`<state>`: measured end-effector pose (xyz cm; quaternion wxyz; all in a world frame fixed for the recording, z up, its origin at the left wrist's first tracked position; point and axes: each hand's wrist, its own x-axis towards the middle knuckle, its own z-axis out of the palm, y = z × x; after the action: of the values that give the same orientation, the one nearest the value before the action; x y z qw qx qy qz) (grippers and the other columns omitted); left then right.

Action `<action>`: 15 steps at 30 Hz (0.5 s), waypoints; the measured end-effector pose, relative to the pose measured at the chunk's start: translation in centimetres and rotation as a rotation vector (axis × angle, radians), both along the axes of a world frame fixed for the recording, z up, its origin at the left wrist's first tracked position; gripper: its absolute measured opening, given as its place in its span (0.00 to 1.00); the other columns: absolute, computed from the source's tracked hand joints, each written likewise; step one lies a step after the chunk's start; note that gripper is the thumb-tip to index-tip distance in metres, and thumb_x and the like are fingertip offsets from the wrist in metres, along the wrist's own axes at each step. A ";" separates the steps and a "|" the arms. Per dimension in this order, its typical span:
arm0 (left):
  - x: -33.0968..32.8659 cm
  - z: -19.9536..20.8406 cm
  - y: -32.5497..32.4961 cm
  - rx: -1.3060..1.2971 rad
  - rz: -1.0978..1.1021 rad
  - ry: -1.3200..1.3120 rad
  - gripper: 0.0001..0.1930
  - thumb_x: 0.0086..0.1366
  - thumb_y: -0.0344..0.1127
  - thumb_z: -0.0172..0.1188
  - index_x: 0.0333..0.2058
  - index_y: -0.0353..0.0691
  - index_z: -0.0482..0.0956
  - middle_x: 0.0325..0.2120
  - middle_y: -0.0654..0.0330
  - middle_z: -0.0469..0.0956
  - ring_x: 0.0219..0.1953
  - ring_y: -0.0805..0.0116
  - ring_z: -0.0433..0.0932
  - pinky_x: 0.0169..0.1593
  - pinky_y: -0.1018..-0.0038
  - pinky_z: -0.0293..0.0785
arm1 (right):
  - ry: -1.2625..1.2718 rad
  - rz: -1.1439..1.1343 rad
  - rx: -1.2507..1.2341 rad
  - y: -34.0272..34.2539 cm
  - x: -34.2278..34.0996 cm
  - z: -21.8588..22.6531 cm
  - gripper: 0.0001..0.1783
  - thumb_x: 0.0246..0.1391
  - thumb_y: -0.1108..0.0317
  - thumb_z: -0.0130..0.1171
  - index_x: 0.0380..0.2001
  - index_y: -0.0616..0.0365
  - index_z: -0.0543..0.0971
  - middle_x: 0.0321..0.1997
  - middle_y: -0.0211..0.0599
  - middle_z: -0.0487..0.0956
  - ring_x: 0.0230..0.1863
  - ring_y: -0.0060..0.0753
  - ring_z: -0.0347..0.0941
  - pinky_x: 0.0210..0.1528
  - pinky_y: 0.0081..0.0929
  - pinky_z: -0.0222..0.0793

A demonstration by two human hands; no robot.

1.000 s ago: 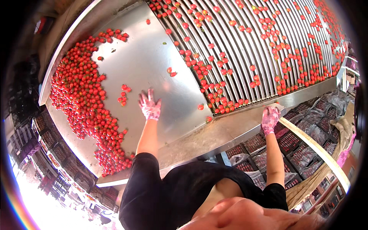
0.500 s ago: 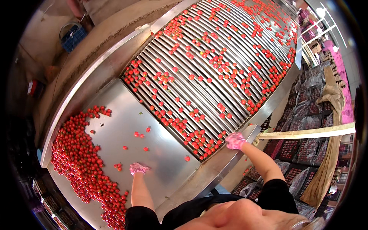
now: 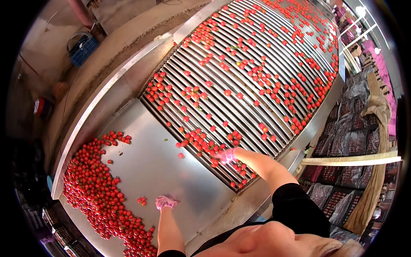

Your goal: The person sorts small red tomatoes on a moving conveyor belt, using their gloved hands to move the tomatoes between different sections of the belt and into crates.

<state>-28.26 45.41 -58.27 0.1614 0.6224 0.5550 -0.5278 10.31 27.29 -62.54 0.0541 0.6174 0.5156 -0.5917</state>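
Note:
Both hands wear pink patterned gloves. My left hand (image 3: pixel 167 201) is low over the smooth metal plate (image 3: pixel 150 171), fingers apart with nothing visible in them. Just left of it lies a small cluster of tomatoes (image 3: pixel 141 200), and farther left is a large heap of small red tomatoes (image 3: pixel 92 184). My right hand (image 3: pixel 226 156) reaches across the near edge of the roller conveyor (image 3: pixel 239 115), fingers stretched left among tomatoes (image 3: pixel 199 140) gathered there. Its fingertips are slightly blurred, and whether they press on any tomato is hard to see.
More tomatoes (image 3: pixel 261 77) lie scattered over the rollers. A raised metal side wall (image 3: pixel 85 115) borders the plate on the left. Right of the conveyor are a pale wooden beam (image 3: pixel 351 159) and stacked filled crates (image 3: pixel 329 171). A blue basket (image 3: pixel 83 49) stands at the far left.
My right hand has moved left from the conveyor's side rail onto the tomatoes at the rollers' near edge. Several loose tomatoes no longer lie on the plate's middle. My left hand stays near the small cluster.

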 end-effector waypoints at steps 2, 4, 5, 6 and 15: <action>3.1 0.9 -2.2 0.043 -0.066 -0.027 0.65 0.39 0.67 0.75 0.65 0.27 0.55 0.64 0.43 0.62 0.64 0.52 0.66 0.65 0.64 0.67 | -0.089 -0.291 0.129 0.1 5.3 0.2 0.38 0.57 0.60 0.54 0.70 0.49 0.56 0.35 0.48 0.82 0.32 0.43 0.77 0.38 0.40 0.73; -0.9 -0.7 0.4 0.013 -0.054 0.008 0.65 0.40 0.68 0.74 0.65 0.27 0.55 0.63 0.43 0.63 0.64 0.52 0.66 0.64 0.64 0.68 | -0.285 -0.398 0.563 6.7 5.5 4.2 0.30 0.58 0.60 0.54 0.63 0.55 0.65 0.43 0.49 0.79 0.43 0.43 0.78 0.47 0.41 0.74; -1.9 -1.0 0.4 0.000 -0.044 0.021 0.64 0.40 0.68 0.74 0.65 0.27 0.56 0.63 0.43 0.63 0.64 0.52 0.67 0.64 0.64 0.68 | -0.409 -0.352 0.436 9.5 6.9 5.5 0.30 0.57 0.59 0.55 0.62 0.55 0.66 0.53 0.48 0.76 0.48 0.45 0.77 0.52 0.41 0.74; -1.0 -1.5 -0.1 -0.030 -0.059 0.001 0.64 0.40 0.68 0.74 0.65 0.27 0.56 0.63 0.43 0.63 0.63 0.51 0.67 0.64 0.64 0.68 | -0.569 -0.394 0.585 9.1 10.6 3.9 0.29 0.56 0.57 0.58 0.60 0.55 0.69 0.52 0.45 0.76 0.47 0.48 0.77 0.52 0.41 0.74; -0.1 1.1 -0.1 0.037 -0.027 -0.010 0.62 0.39 0.66 0.75 0.62 0.25 0.59 0.58 0.44 0.67 0.60 0.52 0.70 0.59 0.63 0.73 | -1.156 -0.357 0.836 18.9 20.4 4.5 0.33 0.50 0.57 0.64 0.60 0.50 0.71 0.68 0.39 0.64 0.68 0.57 0.57 0.71 0.52 0.52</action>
<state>-28.34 45.35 -57.21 0.1456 0.6354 0.5553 -0.5163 30.66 46.15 -57.99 -0.0200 0.8745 0.4789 0.0744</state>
